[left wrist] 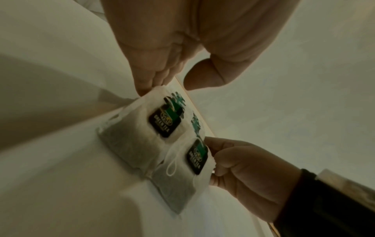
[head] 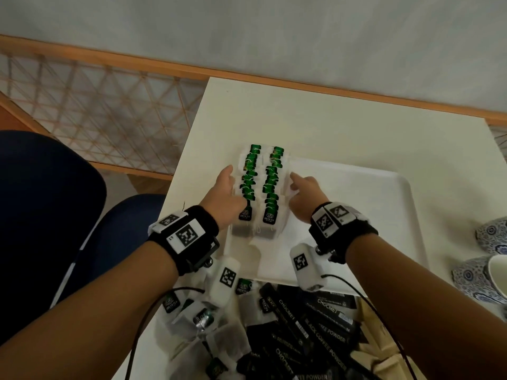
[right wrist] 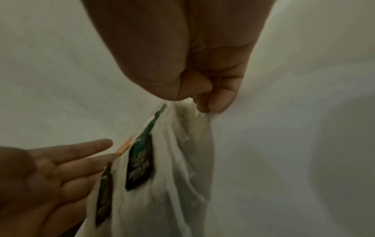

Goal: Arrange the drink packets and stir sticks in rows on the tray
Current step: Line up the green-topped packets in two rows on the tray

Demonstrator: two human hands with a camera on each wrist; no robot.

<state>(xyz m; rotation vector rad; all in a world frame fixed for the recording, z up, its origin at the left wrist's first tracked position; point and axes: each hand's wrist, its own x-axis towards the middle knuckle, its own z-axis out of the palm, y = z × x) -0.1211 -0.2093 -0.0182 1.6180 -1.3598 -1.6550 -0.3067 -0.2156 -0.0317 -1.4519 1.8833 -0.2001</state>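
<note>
- Two rows of green tea bags (head: 259,185) lie overlapped like shingles on the left part of the white tray (head: 395,215), which sits on the white bench (head: 356,127).
- The left hand (head: 226,193) lies along the outer edge of the left row, fingers (left wrist: 146,86) nearly straight and held together, tips touching the paper edge of a bag; it grips nothing.
- The right hand (head: 303,194) flanks the right row; its thumb and curled fingers (right wrist: 219,99) pinch the white edge of a bag there.
- The remaining stock, a heap of loose tea bags and black sachets (head: 310,333), lies at the near end of the bench, off the tray. I can pick out no stir sticks for certain.
- Risk, as I judge it: the bags are light and only lean on one another, so squeezing from both sides could buckle a row or fan it crooked.
- The pinched bag may lift its neighbours by their strings and tags when pulled.
- The dangling wrist cables near the heap could drag sachets off the bench.
- Only the head view shows both rows whole and the heap; only the right wrist view shows the pinch, and the left wrist view the flat fingertip contact.
</note>
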